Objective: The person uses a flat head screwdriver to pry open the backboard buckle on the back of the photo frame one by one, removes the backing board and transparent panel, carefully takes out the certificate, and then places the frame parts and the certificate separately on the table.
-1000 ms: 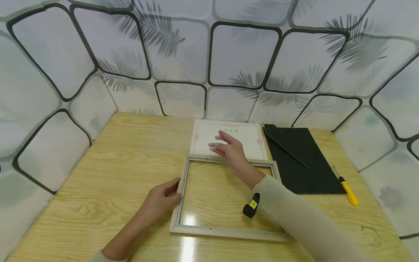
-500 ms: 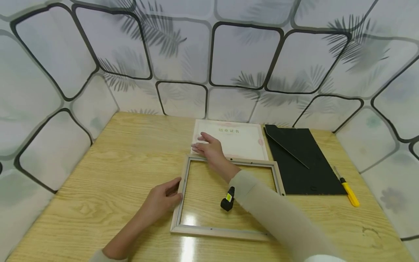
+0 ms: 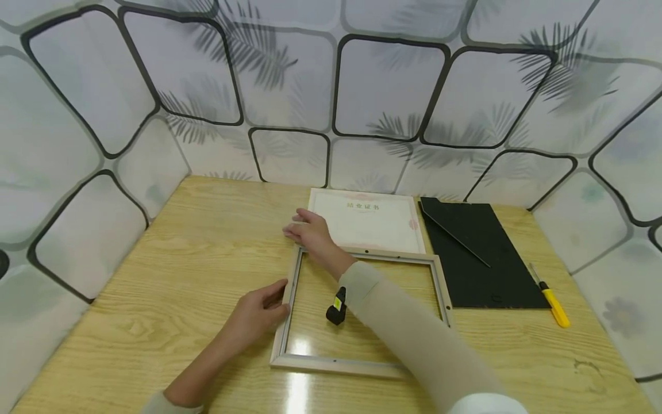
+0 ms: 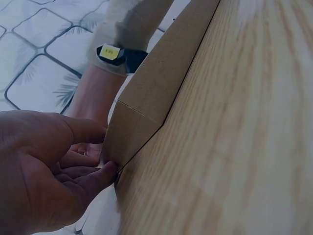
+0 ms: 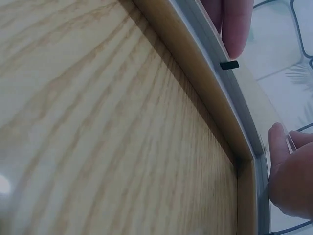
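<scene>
A pale wooden picture frame (image 3: 338,364) lies on the table, with a grey inner lip and a bare tabletop showing through its opening. My left hand (image 3: 254,315) grips its left side between thumb and fingers; the left wrist view shows this hand (image 4: 44,171) on the frame's wooden edge (image 4: 151,73). At the far left corner is my right hand (image 3: 312,234), its fingers reaching left, fairly straight. In the right wrist view the right thumb (image 5: 278,144) lies beside the frame's corner; what the other fingers touch is mostly hidden.
Behind the frame lies a white certificate (image 3: 372,227) with printed characters. A black backing board (image 3: 481,282) with a stand leg is to the right. Beyond it rests a yellow-handled screwdriver (image 3: 557,307). Patterned walls (image 3: 289,155) enclose the table's back and sides.
My right hand has moved left along the frame's far side, from above the certificate to the far left corner. My left hand keeps its grip, and the frame has hardly moved.
</scene>
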Demonstrator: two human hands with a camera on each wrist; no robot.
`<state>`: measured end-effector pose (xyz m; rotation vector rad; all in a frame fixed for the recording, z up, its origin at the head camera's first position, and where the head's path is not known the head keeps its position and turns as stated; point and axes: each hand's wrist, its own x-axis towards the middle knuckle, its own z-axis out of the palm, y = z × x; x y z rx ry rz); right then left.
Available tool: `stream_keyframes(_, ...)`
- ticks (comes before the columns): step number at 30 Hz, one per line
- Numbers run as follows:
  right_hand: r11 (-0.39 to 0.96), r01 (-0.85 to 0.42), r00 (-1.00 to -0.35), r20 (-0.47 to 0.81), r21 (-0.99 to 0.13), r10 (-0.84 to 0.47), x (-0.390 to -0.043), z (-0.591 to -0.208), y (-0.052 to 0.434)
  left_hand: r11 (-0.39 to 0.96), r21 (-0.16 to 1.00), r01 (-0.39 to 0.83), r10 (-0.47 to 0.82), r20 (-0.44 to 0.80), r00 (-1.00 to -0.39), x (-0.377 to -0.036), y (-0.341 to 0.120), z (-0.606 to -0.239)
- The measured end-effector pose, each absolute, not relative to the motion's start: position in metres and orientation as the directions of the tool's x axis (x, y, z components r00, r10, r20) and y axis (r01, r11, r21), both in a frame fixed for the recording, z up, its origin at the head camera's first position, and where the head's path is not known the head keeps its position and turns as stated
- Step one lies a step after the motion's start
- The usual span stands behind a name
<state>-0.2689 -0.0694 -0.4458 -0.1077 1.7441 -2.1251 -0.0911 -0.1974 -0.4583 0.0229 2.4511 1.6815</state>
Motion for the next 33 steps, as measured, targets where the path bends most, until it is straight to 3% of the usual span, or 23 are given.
stream_keyframes(8, -0.146, 0.332, -0.898, -0.265, -0.932, -0.351, -0.277, -0.442, -0.081, 0.36, 0.931, -0.064, 0.116, -0.112, -0.987, -0.091, -0.199, -0.457)
stream_keyframes(16, -0.12, 0.32, -0.905, -0.266, -0.94, -0.332, -0.283, -0.445, -0.091, 0.369, 0.927, -0.065, 0.104, -0.111, -0.988, -0.093, -0.2, -0.456)
stream_keyframes(19, -0.04, 0.276, -0.91, -0.248, -0.96, -0.333, -0.283, -0.446, -0.092, 0.371, 0.926, -0.073, 0.101, -0.119, -0.988, -0.093, -0.199, -0.457)
stream_keyframes(24, 0.207, 0.127, -0.917, -0.194, -0.97, -0.349, -0.283, -0.449, -0.09, 0.365, 0.928, -0.078, 0.096, -0.121, -0.988, -0.093, -0.198, -0.457)
stream_keyframes(30, 0.468, -0.058, -0.938, -0.112, -0.882, -0.327, -0.281, -0.444, -0.082, 0.369, 0.927, -0.073, 0.097, -0.116, -0.988, -0.093, -0.197, -0.457)
stream_keyframes(33, 0.526, -0.096, -0.944, -0.09, -0.845, -0.317, -0.278, -0.439, -0.078, 0.371, 0.925, -0.075, 0.097, -0.119, -0.988, -0.092, -0.197, -0.457)
